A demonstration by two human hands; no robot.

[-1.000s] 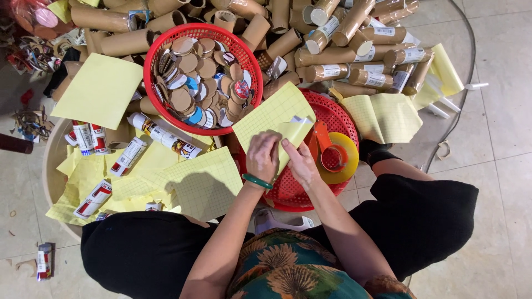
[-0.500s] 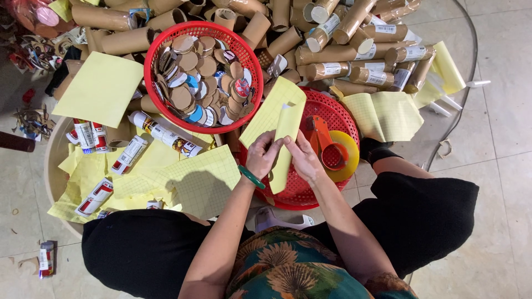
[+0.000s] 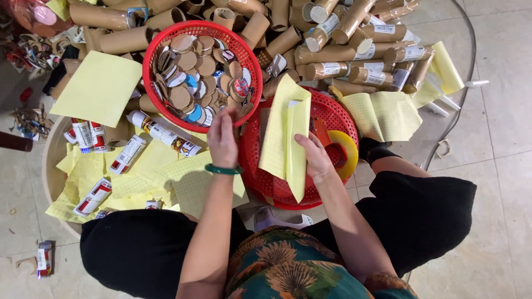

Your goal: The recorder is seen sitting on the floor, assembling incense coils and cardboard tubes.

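Right hand (image 3: 314,158) holds one yellow sheet (image 3: 288,135); two red baskets (image 3: 166,41)

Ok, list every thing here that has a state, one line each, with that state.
Yellow sheet: folded lengthwise, held up by the right hand.
Left hand: empty, reaching at the rim of the upper basket.
Upper basket: full of round cardboard discs.
Lower red basket: holds a yellow tape roll.
Cardboard tubes: lying piled, some capped, some open.
Labelled tubes: lying flat on loose yellow sheets.
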